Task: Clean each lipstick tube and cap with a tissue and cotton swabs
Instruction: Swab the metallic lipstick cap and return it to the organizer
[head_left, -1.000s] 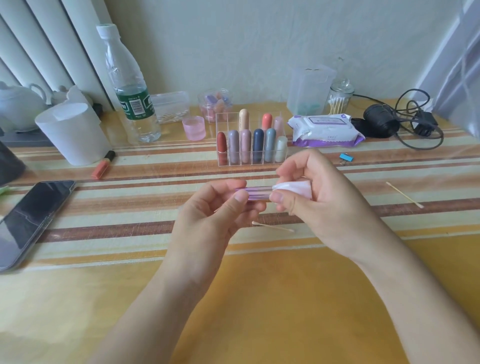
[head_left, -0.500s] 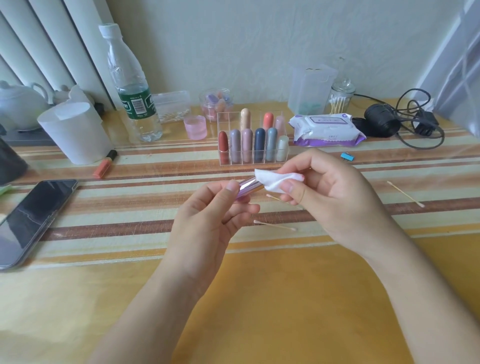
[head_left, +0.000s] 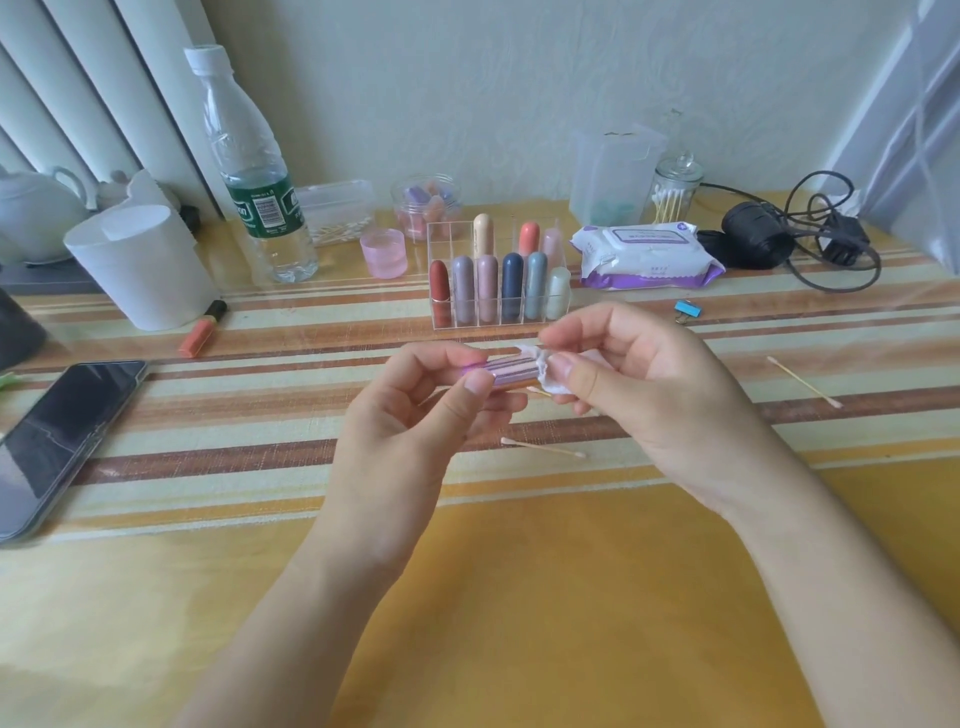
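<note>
Lipstick tube (head_left: 511, 370): held in the air over the desk (head_left: 519, 597), lying roughly level, with the rack of lipsticks (head_left: 498, 291) at 12 o'clock beyond it. Left hand (head_left: 415, 415) pinches the left end between thumb and fingers. Right hand (head_left: 639, 395) pinches a tissue (head_left: 545, 373) bunched round the right end.

Judged: light, rigid, glossy shell, likely slick. Best gripped across the barrel. Tissue soft, crumples readily. Cotton swab (head_left: 543, 450) lies at 6 o'clock on the desk.

Phone (head_left: 62, 441) lies left of organizer (head_left: 498, 280), wipes pack (head_left: 644, 254) right
</note>
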